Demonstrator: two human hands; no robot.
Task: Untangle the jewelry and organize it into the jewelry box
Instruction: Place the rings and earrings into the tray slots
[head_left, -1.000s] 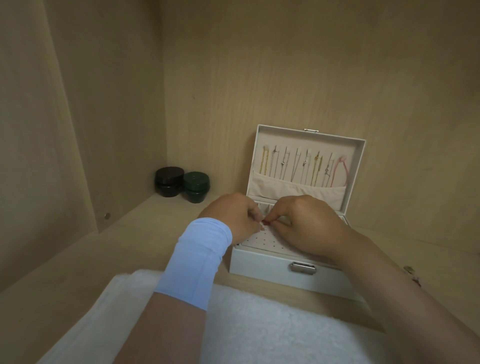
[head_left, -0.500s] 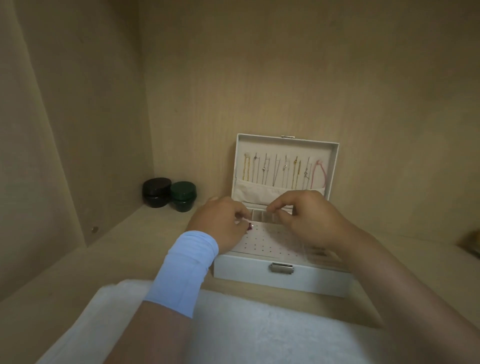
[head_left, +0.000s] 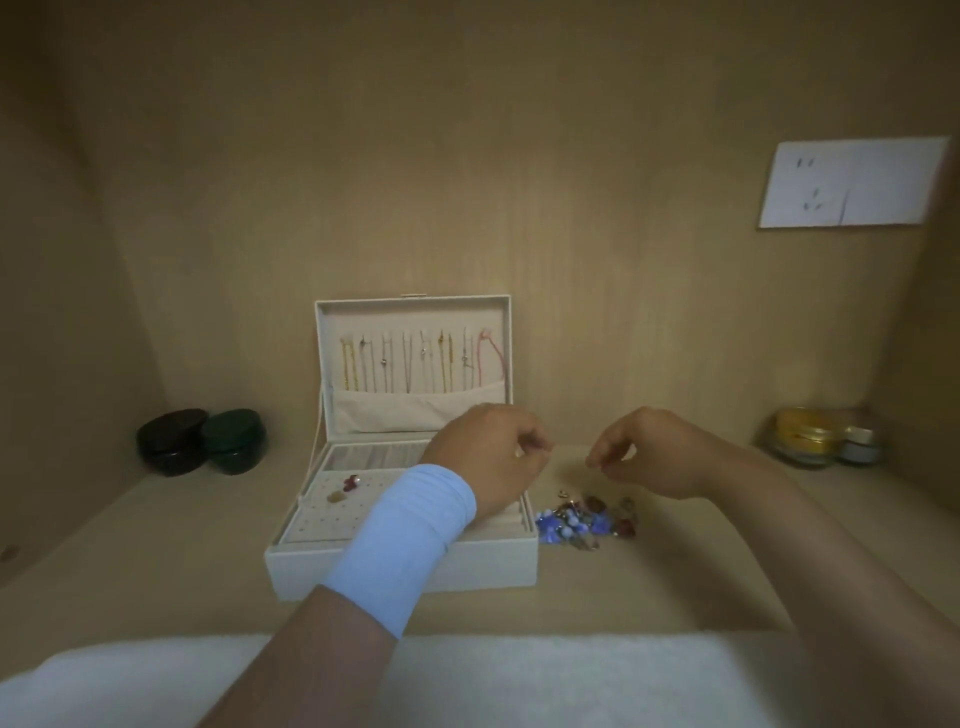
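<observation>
Cream jewelry box (head_left: 488, 566) lengthwise left-right, lid (head_left: 410, 325) upright; left hand (head_left: 488, 457) and right hand (head_left: 660, 452) fingers curled (grip unclear)

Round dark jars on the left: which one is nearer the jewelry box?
The dark green round jar, on the right of the pair. The black round jar sits on its far side from the open white jewelry box.

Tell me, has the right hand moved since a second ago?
Yes. The right hand was over the jewelry box; now it is off to the box's right, above the loose jewelry pile.
</observation>
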